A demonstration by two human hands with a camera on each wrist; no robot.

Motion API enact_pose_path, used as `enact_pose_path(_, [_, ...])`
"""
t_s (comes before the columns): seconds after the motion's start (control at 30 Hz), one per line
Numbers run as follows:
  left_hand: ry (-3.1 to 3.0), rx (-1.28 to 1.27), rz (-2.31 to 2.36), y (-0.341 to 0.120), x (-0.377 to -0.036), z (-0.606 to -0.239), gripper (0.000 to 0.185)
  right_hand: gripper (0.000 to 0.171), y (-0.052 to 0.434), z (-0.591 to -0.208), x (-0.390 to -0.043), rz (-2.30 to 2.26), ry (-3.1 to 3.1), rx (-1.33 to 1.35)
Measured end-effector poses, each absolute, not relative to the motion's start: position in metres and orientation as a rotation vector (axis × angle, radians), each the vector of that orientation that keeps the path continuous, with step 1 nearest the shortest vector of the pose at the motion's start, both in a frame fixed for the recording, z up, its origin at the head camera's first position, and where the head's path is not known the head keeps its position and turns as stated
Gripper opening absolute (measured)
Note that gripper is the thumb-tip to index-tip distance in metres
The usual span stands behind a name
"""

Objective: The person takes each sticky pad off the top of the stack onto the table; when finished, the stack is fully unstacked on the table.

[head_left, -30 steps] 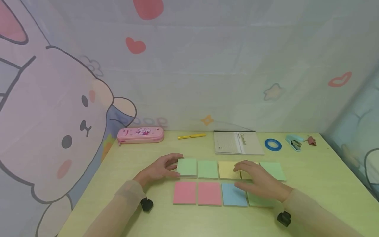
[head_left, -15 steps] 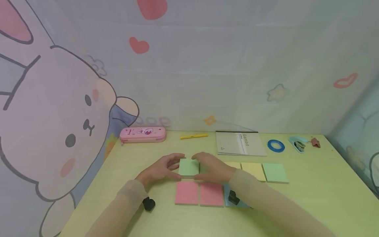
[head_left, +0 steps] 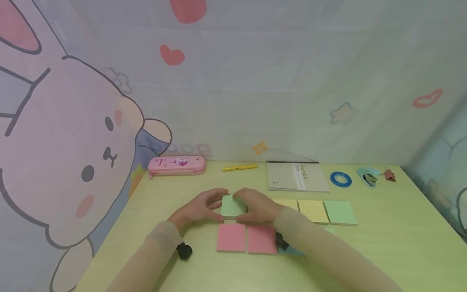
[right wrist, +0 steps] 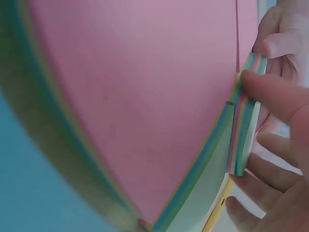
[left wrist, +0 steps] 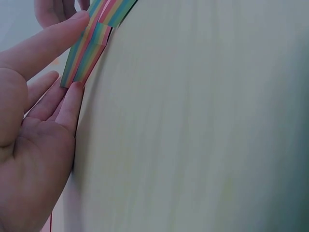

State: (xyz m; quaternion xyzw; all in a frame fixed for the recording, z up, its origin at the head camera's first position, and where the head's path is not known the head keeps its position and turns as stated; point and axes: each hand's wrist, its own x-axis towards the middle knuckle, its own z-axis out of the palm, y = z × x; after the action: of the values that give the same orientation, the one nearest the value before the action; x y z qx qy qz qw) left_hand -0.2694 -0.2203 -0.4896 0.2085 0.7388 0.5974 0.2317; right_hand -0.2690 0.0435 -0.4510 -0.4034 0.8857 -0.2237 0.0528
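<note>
A small stack of green-topped sticky note pads [head_left: 232,206] lies at the left end of the back row in the head view. My left hand [head_left: 198,207] holds its left side, thumb at the front edge and fingers behind. From the right, my right hand [head_left: 257,205] grips the same stack, thumb in front and index finger at the back edge. Striped layers of coloured paper show on the stack's edge [left wrist: 87,53] in the left wrist view. In the right wrist view, the thumb [right wrist: 270,92] presses that edge. The right hand hides most of the neighbouring green pad.
Two pink pads [head_left: 231,238] and a partly covered blue pad [head_left: 290,249] form the front row. Yellow pads [head_left: 313,211] and a green pad [head_left: 341,213] continue the back row. Behind stand a pink pencil case [head_left: 176,166], yellow pen [head_left: 240,167], notebook [head_left: 297,177] and blue tape roll [head_left: 341,179].
My right hand has moved left from over the yellow pads to the right side of the green stack, closing in slightly since half a second ago. The left hand has stayed at the stack.
</note>
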Motion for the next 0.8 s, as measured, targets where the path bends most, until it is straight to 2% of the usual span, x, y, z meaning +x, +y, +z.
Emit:
enact_pose_path(0.23, [2.035, 0.593, 1.634, -0.22, -0.269, -0.49, 0.098, 0.065, 0.053, -0.449, -0.272, -0.622, 2.727, -1.282])
enact_pose_path(0.4, [2.021, 0.635, 1.647, -0.221, -0.27, -0.491, 0.097, 0.063, 0.077, -0.438, -0.27, -0.619, 2.763, -1.277])
enact_pose_path(0.63, [2.008, 0.655, 1.644, -0.221, -0.269, -0.491, 0.097, 0.06, 0.145, -0.413, -0.248, -0.709, 2.824, -1.215])
enact_pose_path(0.8, [2.009, 0.638, 1.645, -0.221, -0.268, -0.491, 0.094, 0.057, 0.21, -0.416, -0.236, -0.702, 2.882, -1.183])
